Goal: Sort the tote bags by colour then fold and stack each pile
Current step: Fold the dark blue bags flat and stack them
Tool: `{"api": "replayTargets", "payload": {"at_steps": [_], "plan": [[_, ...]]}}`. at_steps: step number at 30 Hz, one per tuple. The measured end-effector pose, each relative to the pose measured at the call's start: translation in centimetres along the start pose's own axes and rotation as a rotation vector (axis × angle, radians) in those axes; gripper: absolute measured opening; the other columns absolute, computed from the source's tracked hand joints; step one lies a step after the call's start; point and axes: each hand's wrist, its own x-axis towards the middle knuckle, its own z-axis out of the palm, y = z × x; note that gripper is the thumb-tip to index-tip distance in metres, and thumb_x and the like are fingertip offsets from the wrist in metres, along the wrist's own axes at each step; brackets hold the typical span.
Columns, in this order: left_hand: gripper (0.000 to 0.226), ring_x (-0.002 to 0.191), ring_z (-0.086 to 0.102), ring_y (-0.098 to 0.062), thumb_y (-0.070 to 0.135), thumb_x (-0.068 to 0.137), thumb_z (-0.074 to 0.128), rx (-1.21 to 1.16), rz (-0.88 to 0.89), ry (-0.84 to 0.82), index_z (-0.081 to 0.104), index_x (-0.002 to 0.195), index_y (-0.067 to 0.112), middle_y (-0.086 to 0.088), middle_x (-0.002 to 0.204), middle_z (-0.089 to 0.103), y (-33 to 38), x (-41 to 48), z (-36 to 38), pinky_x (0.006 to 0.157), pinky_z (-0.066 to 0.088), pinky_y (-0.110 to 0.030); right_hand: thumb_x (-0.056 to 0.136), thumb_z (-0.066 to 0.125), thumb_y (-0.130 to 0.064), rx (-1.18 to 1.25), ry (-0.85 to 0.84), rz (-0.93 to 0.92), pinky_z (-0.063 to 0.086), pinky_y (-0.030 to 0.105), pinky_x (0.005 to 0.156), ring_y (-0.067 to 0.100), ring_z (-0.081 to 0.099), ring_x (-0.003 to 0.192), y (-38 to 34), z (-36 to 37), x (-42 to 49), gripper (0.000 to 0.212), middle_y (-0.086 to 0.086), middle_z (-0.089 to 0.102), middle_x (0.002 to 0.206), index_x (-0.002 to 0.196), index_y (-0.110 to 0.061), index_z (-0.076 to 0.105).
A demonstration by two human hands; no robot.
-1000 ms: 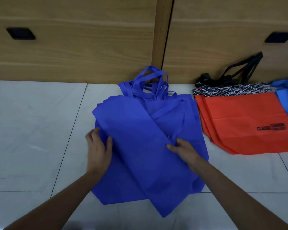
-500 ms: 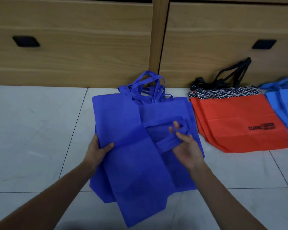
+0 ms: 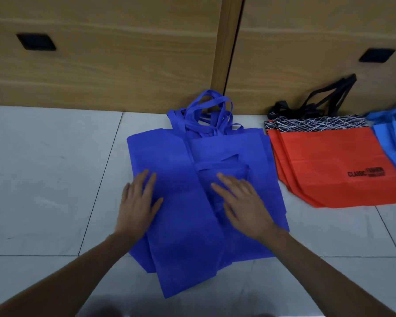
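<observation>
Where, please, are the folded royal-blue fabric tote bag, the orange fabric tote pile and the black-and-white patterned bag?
folded royal-blue fabric tote bag (image 3: 181,225): head view, middle of folded panel.
orange fabric tote pile (image 3: 325,161): head view, top bag's face.
black-and-white patterned bag (image 3: 318,123): head view, exposed strip.

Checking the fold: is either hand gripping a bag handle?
No, the left hand and right hand both press flat on the dark blue bags, fingers straight.
</observation>
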Motion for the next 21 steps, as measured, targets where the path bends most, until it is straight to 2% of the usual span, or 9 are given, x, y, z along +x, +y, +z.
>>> {"api": "replayTargets", "payload": {"at_steps": [2, 5, 7, 9, 13, 14, 17, 19, 21], "plan": [[0.055, 0.132, 0.032, -0.028, 0.051, 0.096, 0.023, 0.129, 0.183, -0.155, 0.037, 0.139, 0.02, -0.01, 0.147, 0.037, -0.6, -1.4, 1.3, 0.107, 0.023, -0.043, 0.084, 0.034, -0.025, -0.082, -0.233, -0.235, 0.024, 0.045, 0.113, 0.022, 0.03, 0.138, -1.6, 1.2, 0.5, 0.06, -0.002, 0.028, 0.154, 0.144, -0.028, 0.032], [0.061, 0.132, 0.039, -0.029, 0.06, 0.095, 0.011, 0.222, 0.205, -0.367, 0.036, 0.14, 0.027, -0.006, 0.147, 0.038, -1.3, -2.5, 3.1, 0.103, 0.037, -0.048, 0.09, 0.022, -0.041, -0.136, -0.492, -0.203, 0.028, 0.052, 0.109, 0.024, 0.035, 0.138, -3.5, 2.7, 2.2, 0.055, -0.006, 0.034, 0.151, 0.142, -0.032, 0.039], [0.064, 0.128, 0.046, -0.029, 0.062, 0.094, 0.009, 0.307, 0.217, -0.443, 0.034, 0.141, 0.027, -0.005, 0.145, 0.04, -1.9, -2.7, 4.0, 0.098, 0.04, -0.049, 0.084, -0.002, -0.054, -0.162, -0.609, -0.133, 0.011, 0.054, 0.114, 0.026, 0.014, 0.145, -2.9, 3.8, 3.0, 0.07, -0.008, 0.013, 0.158, 0.148, -0.036, 0.019], [0.065, 0.129, 0.044, -0.028, 0.063, 0.094, 0.009, 0.321, 0.212, -0.478, 0.032, 0.143, 0.027, -0.004, 0.147, 0.037, -2.1, -2.4, 4.3, 0.1, 0.034, -0.045, 0.083, -0.008, -0.063, -0.165, -0.655, -0.003, -0.004, 0.053, 0.114, 0.025, -0.007, 0.146, -1.3, 4.4, 2.8, 0.067, -0.013, -0.012, 0.157, 0.146, -0.042, -0.008], [0.065, 0.144, 0.0, -0.017, 0.064, 0.089, -0.002, 0.232, 0.229, -0.453, 0.003, 0.147, 0.034, 0.004, 0.155, -0.006, -2.0, -2.0, 4.1, 0.116, 0.003, -0.04, 0.087, 0.006, -0.067, -0.132, -0.69, 0.09, -0.008, 0.052, 0.114, 0.023, -0.017, 0.144, 0.1, 3.7, 2.9, 0.062, -0.016, -0.019, 0.155, 0.139, -0.046, -0.021], [0.063, 0.143, -0.005, -0.014, 0.06, 0.091, -0.001, 0.186, 0.241, -0.437, 0.003, 0.147, 0.032, 0.004, 0.155, -0.005, -2.1, -2.1, 3.6, 0.118, 0.0, -0.037, 0.093, 0.011, -0.061, -0.126, -0.68, 0.08, -0.008, 0.05, 0.114, 0.023, -0.016, 0.145, 0.1, 3.5, 3.0, 0.059, -0.015, -0.018, 0.156, 0.142, -0.044, -0.017], [0.051, 0.137, 0.022, -0.015, 0.027, 0.094, 0.025, 0.174, 0.343, -0.395, 0.029, 0.144, 0.016, -0.003, 0.15, 0.032, -3.6, -3.2, 1.6, 0.114, 0.008, -0.031, 0.096, 0.048, -0.024, -0.177, -0.52, -0.104, 0.003, 0.048, 0.115, 0.028, 0.004, 0.146, 0.4, 2.3, 2.3, 0.07, -0.007, -0.001, 0.159, 0.15, -0.036, 0.004], [0.062, 0.136, 0.026, -0.018, 0.02, 0.081, 0.033, 0.166, 0.399, -0.419, 0.033, 0.142, 0.014, -0.005, 0.149, 0.034, -5.0, -4.4, 0.6, 0.114, 0.007, -0.03, 0.068, 0.072, -0.007, -0.207, -0.543, -0.265, 0.019, 0.05, 0.11, 0.031, 0.029, 0.14, 0.5, 1.5, 1.3, 0.095, -0.002, 0.023, 0.156, 0.148, -0.03, 0.026], [0.071, 0.139, 0.02, -0.019, 0.026, 0.076, 0.037, 0.141, 0.419, -0.449, 0.028, 0.146, 0.015, -0.005, 0.152, 0.025, -5.7, -5.5, 0.0, 0.115, 0.006, -0.03, 0.06, 0.075, -0.009, -0.213, -0.578, -0.29, 0.031, 0.052, 0.106, 0.029, 0.038, 0.135, 0.5, 1.8, 0.0, 0.098, -0.002, 0.033, 0.151, 0.146, -0.028, 0.033]]}}
